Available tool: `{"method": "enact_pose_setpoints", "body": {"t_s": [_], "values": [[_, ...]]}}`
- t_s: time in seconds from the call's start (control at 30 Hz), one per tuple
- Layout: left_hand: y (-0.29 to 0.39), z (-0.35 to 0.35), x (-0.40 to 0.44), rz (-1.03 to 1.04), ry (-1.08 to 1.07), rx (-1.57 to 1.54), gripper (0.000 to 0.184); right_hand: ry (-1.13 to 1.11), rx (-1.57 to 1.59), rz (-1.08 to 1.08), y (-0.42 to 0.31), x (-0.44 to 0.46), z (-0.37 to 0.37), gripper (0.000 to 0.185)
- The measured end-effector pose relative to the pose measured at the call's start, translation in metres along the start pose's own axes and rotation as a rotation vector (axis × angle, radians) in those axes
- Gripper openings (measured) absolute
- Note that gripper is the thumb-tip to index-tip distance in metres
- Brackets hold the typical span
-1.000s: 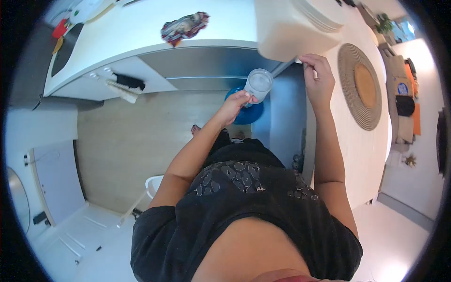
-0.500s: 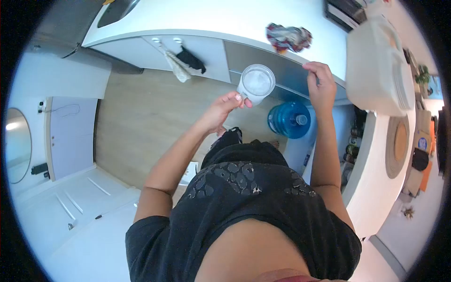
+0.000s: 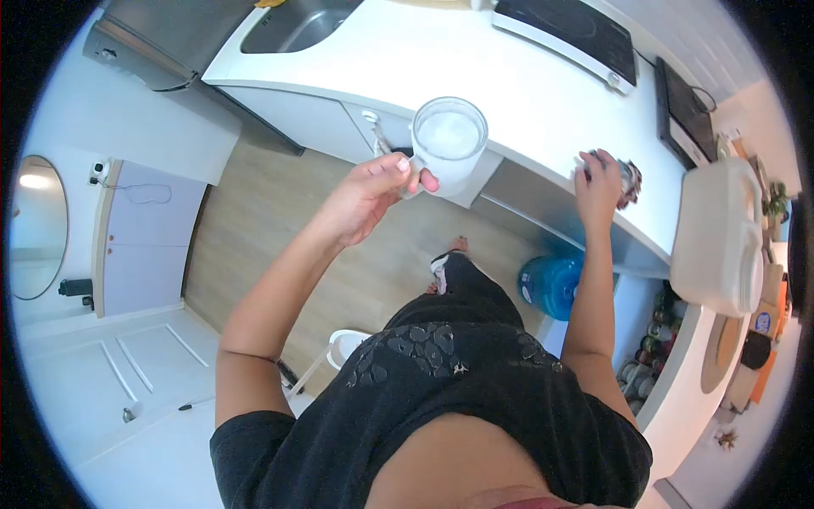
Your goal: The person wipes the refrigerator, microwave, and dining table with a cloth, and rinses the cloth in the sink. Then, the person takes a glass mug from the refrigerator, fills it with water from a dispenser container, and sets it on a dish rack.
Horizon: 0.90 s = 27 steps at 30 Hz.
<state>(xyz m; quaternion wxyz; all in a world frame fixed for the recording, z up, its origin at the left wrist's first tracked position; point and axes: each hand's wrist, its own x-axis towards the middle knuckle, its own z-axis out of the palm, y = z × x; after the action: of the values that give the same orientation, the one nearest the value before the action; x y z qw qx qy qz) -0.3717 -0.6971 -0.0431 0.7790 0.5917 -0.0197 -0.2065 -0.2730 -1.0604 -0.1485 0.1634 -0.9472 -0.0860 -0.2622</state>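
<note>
A clear mug (image 3: pixel 448 136) with whitish, cloudy contents is held up by my left hand (image 3: pixel 373 191), whose fingers are closed at its handle. My right hand (image 3: pixel 600 188) reaches over the edge of the white counter. Its fingers are on a crumpled patterned cloth (image 3: pixel 630 182), partly covering it. Whether the fingers grip the cloth or only rest on it is unclear.
A sink (image 3: pixel 297 25) lies at the upper left and a black cooktop (image 3: pixel 577 34) at the back of the counter (image 3: pixel 381 51). A large pale plastic jug (image 3: pixel 716 237) stands at the right. Below the counter is a blue water bottle (image 3: pixel 549 287).
The view has turned toward the sink and cooktop. My left hand has raised the mug over the counter's front edge. My right hand has left the jug's side and come onto the cloth.
</note>
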Motion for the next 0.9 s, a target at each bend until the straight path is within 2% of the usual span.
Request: {"method": "enact_pose_setpoints", "body": {"t_s": [0.17,0.27,0.63,0.8,0.9], "values": [[0.034,-0.042,0.025,0.024,0.014,-0.040,0.027,-0.093,-0.285,0.093,0.021,0.016,0.046,0.038],[0.054,-0.066,0.045,0.015,0.054,-0.070,0.027,-0.186,-0.411,0.304,0.004,0.029,0.052,0.042],[0.137,-0.142,0.133,0.039,-0.018,-0.002,0.028,-0.280,-0.506,0.464,-0.009,0.047,0.069,0.042],[0.179,-0.180,0.193,0.027,-0.155,0.047,0.028,-0.228,-0.550,0.619,-0.028,0.049,0.083,0.041],[0.208,-0.196,0.233,0.051,-0.250,0.053,0.034,-0.112,-0.625,0.653,-0.032,0.045,0.100,0.040]]}}
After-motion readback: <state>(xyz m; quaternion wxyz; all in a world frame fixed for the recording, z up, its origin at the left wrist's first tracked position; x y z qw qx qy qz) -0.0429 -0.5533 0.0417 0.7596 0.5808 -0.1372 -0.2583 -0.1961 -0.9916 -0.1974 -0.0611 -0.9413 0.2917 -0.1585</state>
